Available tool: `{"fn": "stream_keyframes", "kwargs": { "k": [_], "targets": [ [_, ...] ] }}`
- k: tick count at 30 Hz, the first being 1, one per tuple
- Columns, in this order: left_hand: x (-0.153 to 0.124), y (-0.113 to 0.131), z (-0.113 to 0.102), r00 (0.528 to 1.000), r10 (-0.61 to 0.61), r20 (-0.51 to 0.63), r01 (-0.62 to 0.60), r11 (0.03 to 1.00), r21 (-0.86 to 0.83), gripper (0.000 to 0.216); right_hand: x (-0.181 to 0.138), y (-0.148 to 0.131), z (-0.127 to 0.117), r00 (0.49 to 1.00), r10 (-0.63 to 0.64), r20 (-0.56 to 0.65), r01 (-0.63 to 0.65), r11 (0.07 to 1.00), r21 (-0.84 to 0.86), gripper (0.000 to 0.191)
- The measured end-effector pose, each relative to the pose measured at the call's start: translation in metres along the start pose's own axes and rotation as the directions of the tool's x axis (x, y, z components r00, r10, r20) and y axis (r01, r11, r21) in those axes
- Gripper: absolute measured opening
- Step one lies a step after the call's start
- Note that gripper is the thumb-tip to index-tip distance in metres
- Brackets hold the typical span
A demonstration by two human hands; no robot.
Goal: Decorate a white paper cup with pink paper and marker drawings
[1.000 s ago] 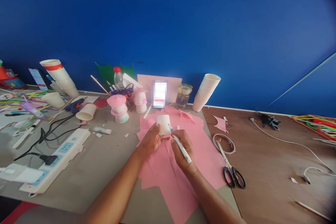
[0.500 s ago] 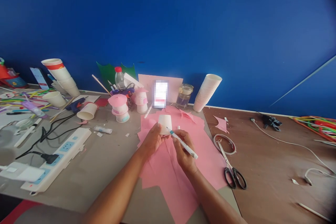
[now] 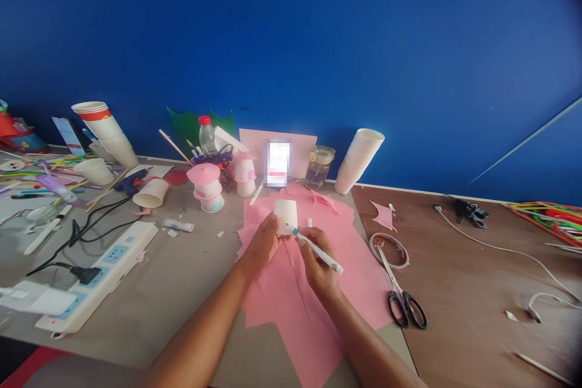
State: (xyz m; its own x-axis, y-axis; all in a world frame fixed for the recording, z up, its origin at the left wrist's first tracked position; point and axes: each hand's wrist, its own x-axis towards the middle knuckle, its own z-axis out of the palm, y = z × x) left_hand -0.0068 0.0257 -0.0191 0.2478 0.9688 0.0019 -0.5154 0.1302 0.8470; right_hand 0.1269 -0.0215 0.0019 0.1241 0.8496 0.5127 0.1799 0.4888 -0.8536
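My left hand (image 3: 262, 244) grips a small white paper cup (image 3: 286, 216), held upside down above a spread of pink paper sheets (image 3: 313, 291). My right hand (image 3: 318, 257) is closed round a white marker pen with a teal tip (image 3: 316, 248). The tip touches the cup's lower right side. A small white pen cap (image 3: 309, 222) lies on the pink paper just behind my right hand.
Black-handled scissors (image 3: 402, 297) and a tape ring (image 3: 386, 247) lie to the right. A tall stack of white cups (image 3: 359, 159), a jar (image 3: 318, 167) and pink-topped cups (image 3: 205, 185) stand behind. A power strip (image 3: 97, 273) with cables lies left; a white cable (image 3: 509, 248) runs right.
My right hand has turned the pen from steep to flatter, its rear end swinging right. The tip stays at the cup. The left hand holds the cup nearly still.
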Motion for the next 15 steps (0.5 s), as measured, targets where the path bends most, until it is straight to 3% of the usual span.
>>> {"fn": "stream_keyframes", "kwargs": {
  "k": [15],
  "targets": [
    [-0.003, 0.0043, 0.0057, 0.999, 0.04, -0.017, -0.039, 0.999, 0.021, 0.038, -0.0004, 0.0021, 0.0009, 1.0, 0.017, -0.005, -0.017, 1.0, -0.014, 0.012]
  ]
}}
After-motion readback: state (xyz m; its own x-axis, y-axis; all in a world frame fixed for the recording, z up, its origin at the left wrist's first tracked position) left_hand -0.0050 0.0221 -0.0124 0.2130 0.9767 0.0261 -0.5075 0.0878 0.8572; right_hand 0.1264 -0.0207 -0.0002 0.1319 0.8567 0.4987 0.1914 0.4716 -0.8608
